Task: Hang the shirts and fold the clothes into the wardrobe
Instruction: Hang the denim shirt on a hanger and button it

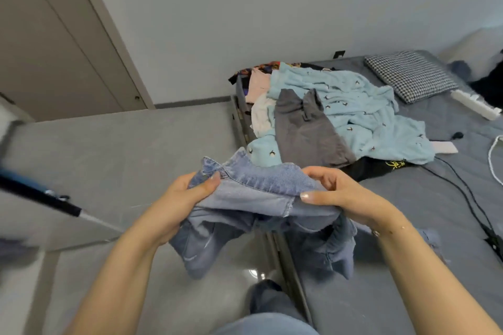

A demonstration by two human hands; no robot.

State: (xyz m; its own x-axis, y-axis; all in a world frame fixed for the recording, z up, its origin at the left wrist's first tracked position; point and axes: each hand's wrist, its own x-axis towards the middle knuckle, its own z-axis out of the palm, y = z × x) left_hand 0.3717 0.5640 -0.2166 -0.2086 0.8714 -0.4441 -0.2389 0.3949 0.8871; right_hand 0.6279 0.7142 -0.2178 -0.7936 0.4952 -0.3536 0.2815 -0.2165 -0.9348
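Note:
A blue denim garment [261, 198] hangs in front of me at the bed's edge. My left hand [187, 198] grips its left side with the thumb on top. My right hand [337, 193] pinches its right side, thumb pressing the fabric. The lower part of the denim droops below both hands. On the bed [408, 253] behind lies a pile of clothes: a light blue fleece piece with small dark motifs [353, 114], a grey garment [304, 130], a pink one [260, 81], a white one [261, 114] and a black one with a yellow print [381, 166].
A checked pillow [408, 76] lies at the bed's far end. Black cables [468, 198] and a white cable [492, 160] run along the bed's right side. A grey door [54, 49] stands at the left. A dark blurred bar [40, 196] crosses the left edge. Grey floor [122, 158] lies left of the bed.

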